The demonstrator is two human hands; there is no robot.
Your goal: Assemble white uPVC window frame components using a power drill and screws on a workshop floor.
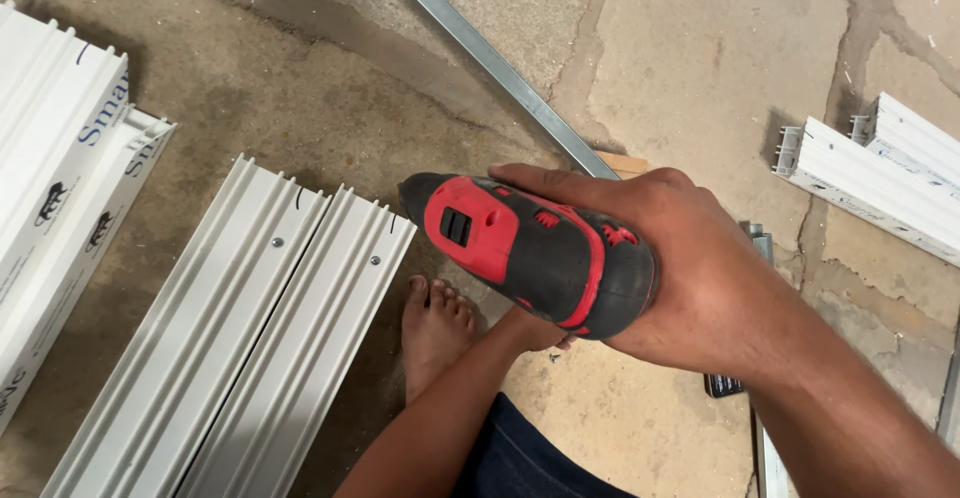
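Right hand [700,278] wrapped round red-black drill [530,248] | cracked concrete floor [700,68] | I can't read left hand, hidden beneath drill

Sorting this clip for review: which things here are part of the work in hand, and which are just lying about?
In hand:
- drill, gripped by the right hand
- left hand, reaching under the drill; what it touches is hidden

Lying about:
- two ribbed white profiles on the floor, with screws in them
- wrapped white profiles, far left
- white offcuts, right
- metal strip
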